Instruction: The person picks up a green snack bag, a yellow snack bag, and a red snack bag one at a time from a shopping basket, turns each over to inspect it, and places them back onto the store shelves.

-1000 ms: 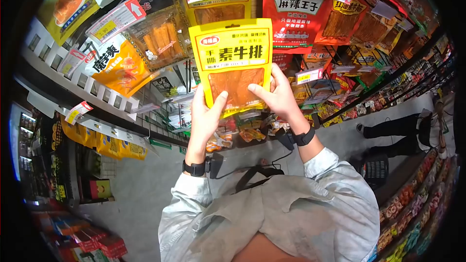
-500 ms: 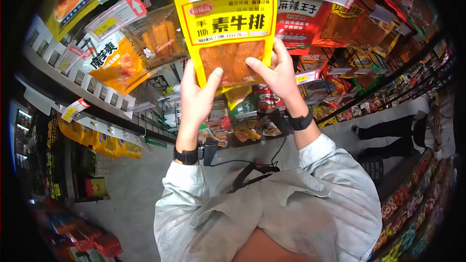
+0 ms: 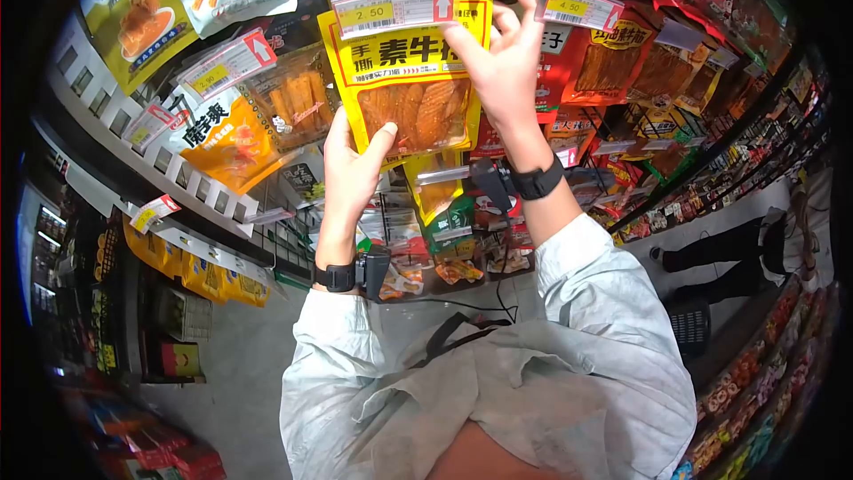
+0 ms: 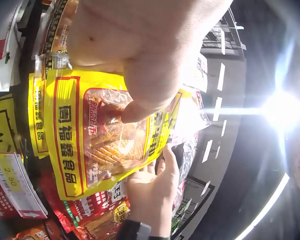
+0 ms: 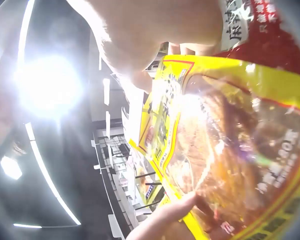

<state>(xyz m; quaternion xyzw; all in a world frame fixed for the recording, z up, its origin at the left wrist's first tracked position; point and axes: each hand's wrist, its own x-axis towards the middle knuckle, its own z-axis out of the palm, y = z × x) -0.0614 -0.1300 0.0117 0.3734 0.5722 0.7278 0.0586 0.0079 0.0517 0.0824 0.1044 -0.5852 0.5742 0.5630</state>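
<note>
A yellow snack packet (image 3: 418, 116) with a clear window over brown, ridged pieces is upright at the shelf rack in the head view. My left hand (image 3: 351, 169) grips its lower left side, thumb across the front. At its upper right is my right hand (image 3: 511, 71), its thumb over the front and other fingers around the side edge. A price tag (image 3: 391, 11) reading 2.50 covers part of the packet's top. Another yellow packet (image 4: 38, 115) shows behind it in the left wrist view. The packet (image 5: 230, 145) fills much of the right wrist view.
An orange-and-white packet (image 3: 222, 138) hangs left of the held one, and red packets (image 3: 609, 53) hang to the right. Price tags (image 3: 582, 7) jut out from the rack. A person's dark-trousered legs (image 3: 715, 253) and a black basket (image 3: 689, 324) are at the right.
The packet has moved up and away toward the rack, its top now behind the 2.50 tag. My right hand has shifted from its lower right side to its upper right.
</note>
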